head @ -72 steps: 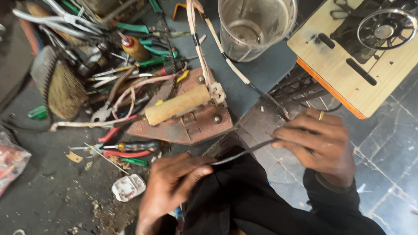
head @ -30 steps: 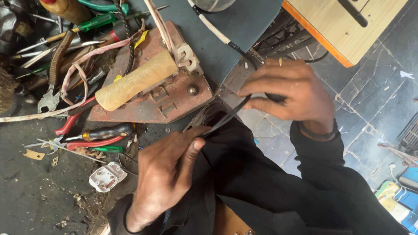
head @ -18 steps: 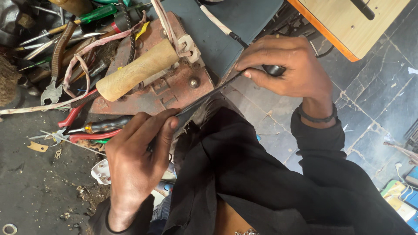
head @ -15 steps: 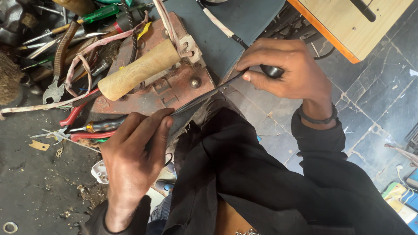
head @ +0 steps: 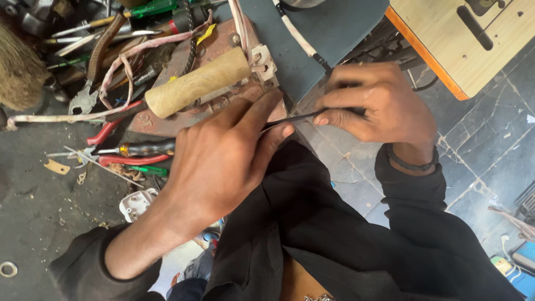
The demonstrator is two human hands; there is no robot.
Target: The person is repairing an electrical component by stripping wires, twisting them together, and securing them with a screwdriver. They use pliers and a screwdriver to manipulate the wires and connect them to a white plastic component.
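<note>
A thin dark rod-like tool point(head: 298, 117) stretches between my two hands, just above my black-clad lap. My right hand point(head: 376, 103) is closed around its thicker dark end at the upper right. My left hand point(head: 223, 159) pinches the other end between thumb and fingers, its back turned up and hiding that end. Just beyond my left fingers lies a rusty metal plate point(head: 209, 103) with a pale wooden handle point(head: 198, 83) resting across it.
A heap of tools fills the upper left: pliers point(head: 89, 83), screwdrivers point(head: 145, 148), red-handled tools and a whitish cord point(head: 122, 61). A white plug point(head: 136, 203) lies by my left forearm. A wooden sewing-machine table point(head: 462, 42) stands at upper right over a grey tiled floor.
My left hand has slid up the rod toward my right hand, so less of the rod shows between them. The camera has drawn closer to the hands.
</note>
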